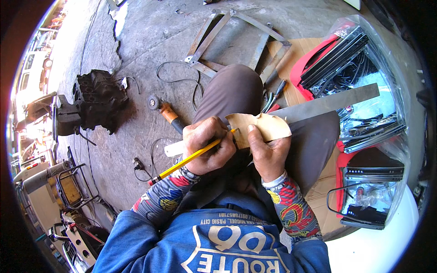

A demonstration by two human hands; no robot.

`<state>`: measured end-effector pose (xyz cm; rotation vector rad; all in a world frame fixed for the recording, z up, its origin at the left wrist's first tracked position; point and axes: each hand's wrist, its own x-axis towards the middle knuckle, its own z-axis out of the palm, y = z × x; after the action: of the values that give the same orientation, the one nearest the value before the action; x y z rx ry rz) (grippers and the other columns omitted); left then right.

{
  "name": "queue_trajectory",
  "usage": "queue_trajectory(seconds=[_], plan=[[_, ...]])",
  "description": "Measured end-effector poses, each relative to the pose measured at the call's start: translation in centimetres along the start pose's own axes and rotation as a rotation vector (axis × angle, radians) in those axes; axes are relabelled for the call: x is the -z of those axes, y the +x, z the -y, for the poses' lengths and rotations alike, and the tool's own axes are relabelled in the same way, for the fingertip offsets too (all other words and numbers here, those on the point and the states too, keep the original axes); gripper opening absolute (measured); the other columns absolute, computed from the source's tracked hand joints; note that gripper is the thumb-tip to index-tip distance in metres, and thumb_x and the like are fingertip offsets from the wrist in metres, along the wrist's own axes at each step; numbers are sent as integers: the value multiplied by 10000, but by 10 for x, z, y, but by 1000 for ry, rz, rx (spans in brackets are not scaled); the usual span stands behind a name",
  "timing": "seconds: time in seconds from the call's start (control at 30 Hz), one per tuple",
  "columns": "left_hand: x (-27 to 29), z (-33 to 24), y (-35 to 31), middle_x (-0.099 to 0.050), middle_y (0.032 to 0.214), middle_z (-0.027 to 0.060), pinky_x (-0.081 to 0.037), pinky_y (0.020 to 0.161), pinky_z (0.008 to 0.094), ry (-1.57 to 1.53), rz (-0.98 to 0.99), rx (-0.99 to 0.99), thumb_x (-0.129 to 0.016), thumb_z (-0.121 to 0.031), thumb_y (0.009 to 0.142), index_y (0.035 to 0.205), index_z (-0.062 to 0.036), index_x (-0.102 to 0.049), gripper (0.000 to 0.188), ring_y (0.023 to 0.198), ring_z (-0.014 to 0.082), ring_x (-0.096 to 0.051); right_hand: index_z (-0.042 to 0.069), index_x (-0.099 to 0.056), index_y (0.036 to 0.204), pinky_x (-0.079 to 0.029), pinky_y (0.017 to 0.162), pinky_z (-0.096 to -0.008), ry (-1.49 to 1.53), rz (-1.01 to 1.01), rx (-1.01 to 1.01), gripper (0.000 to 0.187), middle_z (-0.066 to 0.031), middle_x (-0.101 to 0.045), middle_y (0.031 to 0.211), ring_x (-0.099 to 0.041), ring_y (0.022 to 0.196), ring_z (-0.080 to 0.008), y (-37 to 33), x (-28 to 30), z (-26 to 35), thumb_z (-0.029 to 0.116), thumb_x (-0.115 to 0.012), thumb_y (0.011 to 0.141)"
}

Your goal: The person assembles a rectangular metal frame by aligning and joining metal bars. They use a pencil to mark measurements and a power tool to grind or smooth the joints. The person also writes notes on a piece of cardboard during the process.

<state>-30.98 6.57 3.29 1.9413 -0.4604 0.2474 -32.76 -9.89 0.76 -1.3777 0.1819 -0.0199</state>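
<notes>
My left hand [210, 144] is closed around a yellow pencil [182, 163], its tip at the left side of a curved tan piece of paper or card [268, 126]. My right hand [272, 154] grips that piece from the near side, thumb on top and fingers mostly hidden under it. Beneath the piece a flat grey metal bar [337, 103] lies across my lap and sticks out far to the right. A pale end [174, 149] shows left of my left hand; whether it belongs to the same bar I cannot tell.
An angle grinder [167, 113] with its cord lies left of my knee. Beyond it sits a dark engine block [98, 100]. A metal frame [236, 41] rests ahead on the floor. At right, plastic-wrapped black-railed parts [337, 57] lie near cardboard [321, 182] and hand tools [275, 94].
</notes>
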Motion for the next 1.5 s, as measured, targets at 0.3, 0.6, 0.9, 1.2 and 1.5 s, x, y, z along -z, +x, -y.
queue_trajectory(seconds=[0.3,0.6,0.9,1.2,1.5], plan=[[-1,-5,3,-560,622,100,-478,524,322,-29,-47,0,-645,68,717,702,-49,-473,209,518,251,-594,-68,-623,1100,-549,788,-307,12,5,7,229,-103,-701,1000,-673,887,-154,0,1,0,13,-669,890],[2,0,5,-555,620,106,-489,535,332,-36,-8,0,-642,66,702,696,-51,-468,210,528,267,-598,-72,-647,1045,-550,747,-307,-37,35,18,185,-102,-710,952,-676,842,-150,3,2,2,11,-669,881],[-6,5,6,-566,638,114,-486,531,330,-18,-32,-38,-636,56,711,719,-45,-489,178,528,279,-599,-66,-647,1016,-549,716,-303,-29,30,28,161,-86,-698,904,-661,795,-137,4,2,4,14,-670,878],[-5,4,9,-568,637,117,-489,530,333,-17,26,-70,-640,56,702,705,-43,-487,183,534,276,-608,-61,-666,967,-552,697,-306,-51,18,41,130,-83,-705,865,-671,776,-133,6,3,6,27,-678,872],[-1,4,10,-583,651,121,-494,540,325,-22,56,-39,-635,58,698,695,-43,-478,186,544,270,-613,-62,-678,972,-558,695,-314,-65,4,44,147,-94,-718,865,-681,759,-138,6,2,5,52,-683,879]])
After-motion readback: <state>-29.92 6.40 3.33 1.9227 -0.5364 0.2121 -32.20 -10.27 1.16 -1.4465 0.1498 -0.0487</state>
